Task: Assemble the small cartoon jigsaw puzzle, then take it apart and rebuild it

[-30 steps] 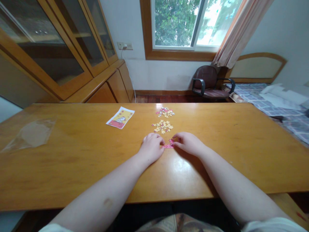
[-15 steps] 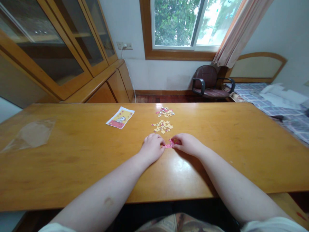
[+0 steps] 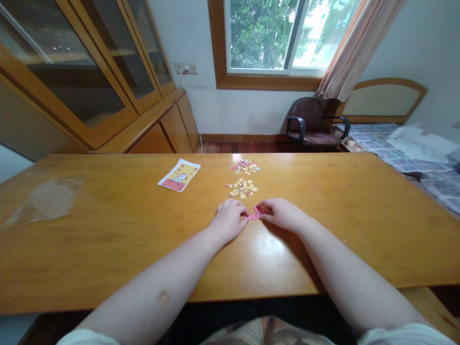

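Between my two hands lies a small joined strip of pink jigsaw puzzle pieces (image 3: 255,217) on the wooden table (image 3: 125,249). My left hand (image 3: 231,219) pinches the strip's left end, its fingers curled and partly hiding it. At the right end, my right hand (image 3: 279,212) grips the pink pieces between thumb and fingers. Just beyond the hands is a heap of mostly yellow puzzle pieces (image 3: 243,188). Behind it sits a second heap of mixed pink, white and yellow pieces (image 3: 247,166).
A picture card (image 3: 179,175) with a white animal on yellow and pink lies left of the heaps. A clear plastic bag (image 3: 48,199) rests at the table's far left. Beyond the table stand a brown armchair (image 3: 311,120), a bed (image 3: 398,139) and a glass-door cabinet (image 3: 108,96).
Both hands have shifted slightly to the right with the pink strip between them. The heaps, card and bag have stayed in place.
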A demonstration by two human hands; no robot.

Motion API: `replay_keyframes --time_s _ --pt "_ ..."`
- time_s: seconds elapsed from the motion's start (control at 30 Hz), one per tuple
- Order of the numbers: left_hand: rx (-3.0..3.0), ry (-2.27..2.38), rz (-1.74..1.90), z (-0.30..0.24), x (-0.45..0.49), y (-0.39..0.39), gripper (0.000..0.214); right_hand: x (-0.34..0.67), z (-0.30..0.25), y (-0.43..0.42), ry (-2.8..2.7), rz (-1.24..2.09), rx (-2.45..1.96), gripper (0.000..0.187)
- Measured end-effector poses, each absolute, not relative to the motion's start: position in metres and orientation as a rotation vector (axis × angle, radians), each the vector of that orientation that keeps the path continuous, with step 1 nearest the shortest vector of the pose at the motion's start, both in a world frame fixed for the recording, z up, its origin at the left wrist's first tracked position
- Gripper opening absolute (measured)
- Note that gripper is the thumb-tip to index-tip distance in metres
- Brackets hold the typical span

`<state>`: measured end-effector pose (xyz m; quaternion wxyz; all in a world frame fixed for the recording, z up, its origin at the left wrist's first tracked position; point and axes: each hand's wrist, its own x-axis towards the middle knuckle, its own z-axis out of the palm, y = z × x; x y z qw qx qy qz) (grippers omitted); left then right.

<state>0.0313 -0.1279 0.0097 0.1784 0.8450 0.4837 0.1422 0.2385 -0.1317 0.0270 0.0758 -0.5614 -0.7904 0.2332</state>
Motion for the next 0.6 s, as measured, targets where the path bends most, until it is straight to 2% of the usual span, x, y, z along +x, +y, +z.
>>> replay_keyframes --time_s 0.27,0.43,0.6 --pt "2.309 1.397 0.558 0.019 0.025 -0.125 0.011 0.254 0.031 -0.125 -2.328 0.581 -1.78 0.028" --pt "2.218 1.426 0.585 0.022 0.023 -0.121 0.012 0.254 0.029 -0.124 -2.461 0.614 -1.712 0.019" --pt "2.169 1.412 0.622 0.023 0.024 -0.12 0.013 0.254 0.024 -0.123 -2.453 0.637 -1.688 0.017"
